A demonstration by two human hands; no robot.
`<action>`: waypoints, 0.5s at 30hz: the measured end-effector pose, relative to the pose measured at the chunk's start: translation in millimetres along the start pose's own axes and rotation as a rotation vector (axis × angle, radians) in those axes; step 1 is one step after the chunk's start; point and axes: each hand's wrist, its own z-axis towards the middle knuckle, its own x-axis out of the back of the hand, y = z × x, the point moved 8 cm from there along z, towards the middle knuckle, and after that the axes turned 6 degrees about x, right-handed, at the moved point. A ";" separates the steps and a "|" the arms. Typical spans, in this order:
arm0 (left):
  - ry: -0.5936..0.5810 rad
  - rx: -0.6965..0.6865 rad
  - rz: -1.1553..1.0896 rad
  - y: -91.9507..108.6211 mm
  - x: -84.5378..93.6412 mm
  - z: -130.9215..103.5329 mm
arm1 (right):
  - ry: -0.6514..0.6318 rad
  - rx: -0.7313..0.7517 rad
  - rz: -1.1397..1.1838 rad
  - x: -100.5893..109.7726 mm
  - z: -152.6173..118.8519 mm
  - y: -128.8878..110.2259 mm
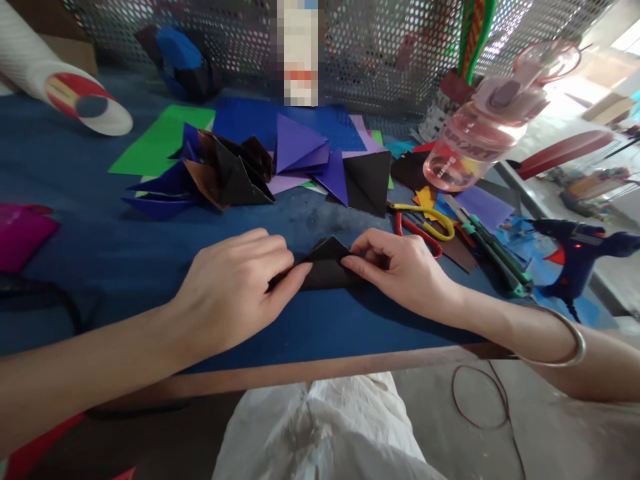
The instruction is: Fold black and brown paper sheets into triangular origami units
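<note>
A folded piece of black paper [327, 272] lies near the table's front edge, its peaked top pointing away from me. My left hand [245, 277] pinches its left side, thumb on the near face and fingers curled behind. On its right side my right hand [395, 263] pinches the paper between thumb and forefinger. Just beyond the hands are folded black and brown pieces [235, 173], a folded purple piece [300, 148] and another black folded piece [369, 179]. The paper's lower left corner is hidden by my left hand.
Yellow-and-red-handled pliers [443, 223], a green utility knife [500, 257] and a glue gun [575, 250] lie on the right. Behind them stands a pink water bottle [475, 140]. A white tube [75, 87] rests far left. A perforated metal panel [230, 47] closes the back.
</note>
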 end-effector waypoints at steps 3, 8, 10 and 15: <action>0.044 -0.030 0.142 2.8 2.9 0.2 | -0.033 -0.053 -0.056 -2.9 2.4 1.9; 0.075 -0.063 0.197 8.2 6.8 2.8 | -0.092 -0.071 -0.133 -7.9 3.6 2.6; 0.073 -0.168 0.106 17.2 5.1 1.2 | -0.098 -0.068 -0.170 -8.5 3.5 2.5; -0.005 -0.354 -0.029 31.6 -8.3 -8.8 | -0.031 -0.013 -0.287 -3.6 3.5 0.0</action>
